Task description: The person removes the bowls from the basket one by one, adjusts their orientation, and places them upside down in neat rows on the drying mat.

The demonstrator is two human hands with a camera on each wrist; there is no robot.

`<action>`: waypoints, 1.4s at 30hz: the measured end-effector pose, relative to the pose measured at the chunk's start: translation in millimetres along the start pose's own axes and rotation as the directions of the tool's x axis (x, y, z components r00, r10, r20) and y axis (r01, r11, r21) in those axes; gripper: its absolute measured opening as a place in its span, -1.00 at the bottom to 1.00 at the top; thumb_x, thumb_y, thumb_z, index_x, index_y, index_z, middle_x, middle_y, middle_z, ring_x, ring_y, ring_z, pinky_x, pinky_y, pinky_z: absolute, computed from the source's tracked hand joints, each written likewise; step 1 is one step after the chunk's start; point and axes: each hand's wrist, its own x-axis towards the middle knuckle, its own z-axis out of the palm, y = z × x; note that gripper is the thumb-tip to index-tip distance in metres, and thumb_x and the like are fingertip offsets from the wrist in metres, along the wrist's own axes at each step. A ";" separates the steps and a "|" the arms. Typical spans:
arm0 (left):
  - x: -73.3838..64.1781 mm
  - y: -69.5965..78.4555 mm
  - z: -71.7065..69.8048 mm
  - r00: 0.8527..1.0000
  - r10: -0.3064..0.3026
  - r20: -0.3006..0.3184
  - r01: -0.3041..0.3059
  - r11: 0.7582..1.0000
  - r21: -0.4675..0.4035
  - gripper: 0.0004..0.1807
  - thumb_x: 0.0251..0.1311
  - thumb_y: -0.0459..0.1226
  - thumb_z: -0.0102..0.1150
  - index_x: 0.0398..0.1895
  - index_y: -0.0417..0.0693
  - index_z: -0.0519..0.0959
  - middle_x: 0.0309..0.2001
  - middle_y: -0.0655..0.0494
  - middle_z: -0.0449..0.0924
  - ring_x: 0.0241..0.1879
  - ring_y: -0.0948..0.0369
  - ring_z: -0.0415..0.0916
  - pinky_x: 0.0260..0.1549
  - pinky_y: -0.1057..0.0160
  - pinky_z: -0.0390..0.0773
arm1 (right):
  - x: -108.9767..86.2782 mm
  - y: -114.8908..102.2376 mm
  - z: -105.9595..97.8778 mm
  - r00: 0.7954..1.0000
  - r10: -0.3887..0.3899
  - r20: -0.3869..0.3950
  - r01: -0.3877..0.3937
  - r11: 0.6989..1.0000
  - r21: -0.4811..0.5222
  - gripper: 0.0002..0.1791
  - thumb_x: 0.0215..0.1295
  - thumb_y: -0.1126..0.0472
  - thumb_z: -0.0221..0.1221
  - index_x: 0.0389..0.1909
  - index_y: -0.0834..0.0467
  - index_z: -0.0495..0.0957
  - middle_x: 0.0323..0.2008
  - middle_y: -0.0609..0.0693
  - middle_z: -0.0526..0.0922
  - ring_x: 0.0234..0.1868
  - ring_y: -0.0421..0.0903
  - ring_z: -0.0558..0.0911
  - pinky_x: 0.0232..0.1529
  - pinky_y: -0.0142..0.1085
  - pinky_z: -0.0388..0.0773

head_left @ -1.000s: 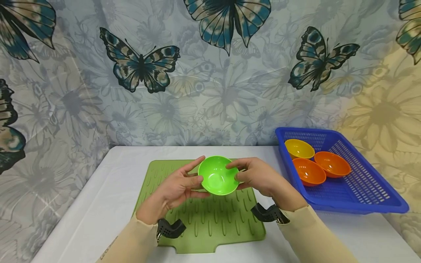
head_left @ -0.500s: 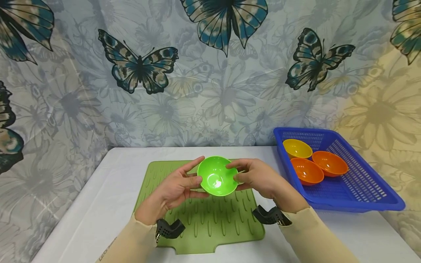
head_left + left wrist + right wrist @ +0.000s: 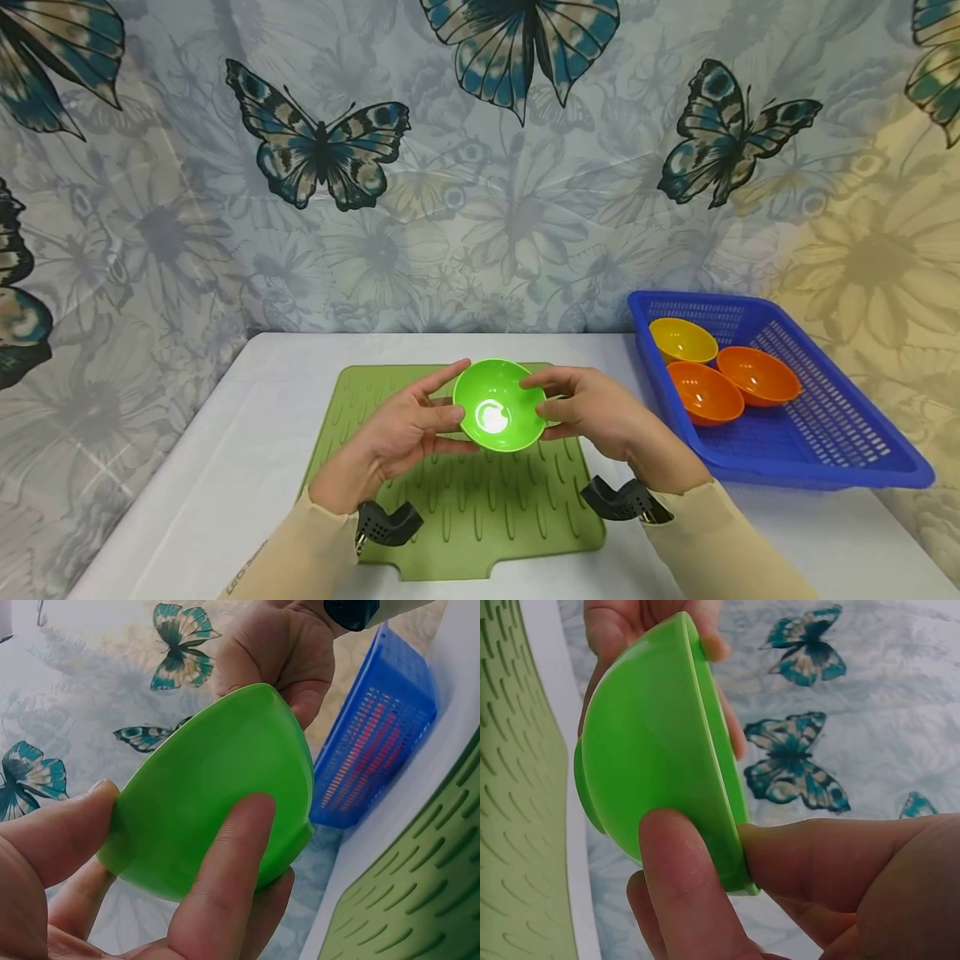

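A bright green bowl [image 3: 498, 404] is held up over the green mat [image 3: 487, 508], its inside facing the head camera. My left hand [image 3: 408, 425] grips its left side, thumb at the rim and fingers spread along the outside; one finger lies against the bowl's underside [image 3: 172, 817] in the left wrist view. On the opposite side my right hand [image 3: 588, 408] pinches the rim between thumb and fingers. The right wrist view shows the bowl's outer wall [image 3: 652, 735] and foot ring, with the rim between those fingertips.
To the right stands a blue plastic basket [image 3: 795, 462] with a yellow bowl [image 3: 682, 341] and two orange bowls [image 3: 705, 393] inside. White cloth [image 3: 210, 467] covers the table. A butterfly-print curtain [image 3: 517, 217] hangs behind it.
The bowl has tilted slightly and shifted a little down and right in the head view. My right hand has moved slightly down and right with it; both hands keep their hold.
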 end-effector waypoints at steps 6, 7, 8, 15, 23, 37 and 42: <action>-0.9 -1.8 -0.3 0.999 0.019 -0.037 -0.016 0.997 0.076 -0.21 0.33 -0.54 0.13 0.57 0.04 0.14 0.10 -0.30 0.45 -0.04 -0.07 0.60 -0.05 -0.14 0.59 | -6.0 -4.0 -1.2 1.000 -0.028 -0.002 0.028 0.999 0.028 -0.53 0.45 0.29 0.14 0.30 0.37 0.39 0.19 0.32 0.44 0.10 0.22 0.55 -0.01 -0.02 0.63; -1.0 -2.1 -0.1 0.998 0.032 -0.049 -0.027 0.994 0.107 -0.21 0.33 -0.54 0.14 0.57 0.03 0.15 0.15 -0.33 0.41 -0.03 -0.09 0.59 -0.05 -0.15 0.59 | -7.3 -5.8 -3.0 0.999 -0.036 -0.010 0.036 0.999 0.040 -0.51 0.47 0.24 0.14 0.30 0.40 0.37 0.20 0.31 0.45 0.12 0.22 0.54 0.01 -0.02 0.62; -1.2 -2.3 0.0 0.997 0.048 -0.062 -0.039 0.989 0.144 -0.21 0.32 -0.54 0.15 0.57 0.03 0.17 0.19 -0.34 0.38 -0.01 -0.10 0.58 -0.05 -0.16 0.59 | -8.6 -7.3 -5.0 0.999 -0.042 -0.016 0.043 0.997 0.065 -0.47 0.49 0.17 0.13 0.31 0.42 0.35 0.20 0.33 0.46 0.14 0.24 0.53 0.02 -0.02 0.61; -4.5 2.8 2.7 0.980 0.177 -0.086 -0.129 0.906 0.402 -0.20 0.26 -0.55 0.21 0.53 0.08 0.25 0.42 -0.21 0.19 0.19 -0.11 0.46 -0.04 -0.07 0.61 | -5.2 -5.9 -20.1 0.968 -0.004 0.249 -0.120 0.868 0.481 -0.06 0.55 -0.27 -0.18 0.34 0.62 0.13 0.09 0.38 0.57 0.13 0.27 0.58 0.16 -0.03 0.50; -10.9 5.6 14.3 0.952 0.304 -0.029 -0.194 0.676 0.711 -0.28 0.22 -0.45 0.33 0.43 0.22 0.43 0.43 0.00 0.29 0.26 0.00 0.39 -0.20 0.26 0.65 | 4.0 4.2 -26.5 0.916 -0.007 0.401 -0.281 0.702 0.655 0.14 0.44 -0.45 -0.28 0.44 0.58 -0.12 0.25 0.49 0.38 0.31 0.36 0.37 0.32 0.05 0.28; -10.0 1.9 20.8 0.709 0.410 0.574 -0.509 -0.265 0.819 -0.29 -0.06 -0.58 0.42 0.14 0.27 0.69 0.43 -0.27 0.17 0.18 -0.10 0.45 0.03 0.09 0.59 | 6.8 6.8 -29.4 0.908 0.012 0.420 -0.304 0.709 0.637 -0.09 0.50 -0.36 -0.22 0.11 0.49 0.47 0.07 0.43 0.56 0.15 0.28 0.56 0.22 -0.01 0.44; -6.2 -0.9 19.0 0.631 0.350 0.692 -0.540 -0.443 0.716 -0.24 -0.19 -0.54 0.48 0.08 0.41 0.70 0.39 -0.28 0.21 0.34 -0.12 0.26 0.21 0.09 0.44 | 10.3 6.2 -28.8 0.916 0.056 0.398 -0.289 0.780 0.555 -0.15 0.55 -0.29 -0.21 0.10 0.52 0.41 -0.05 0.32 0.64 -0.02 0.15 0.67 0.12 -0.08 0.54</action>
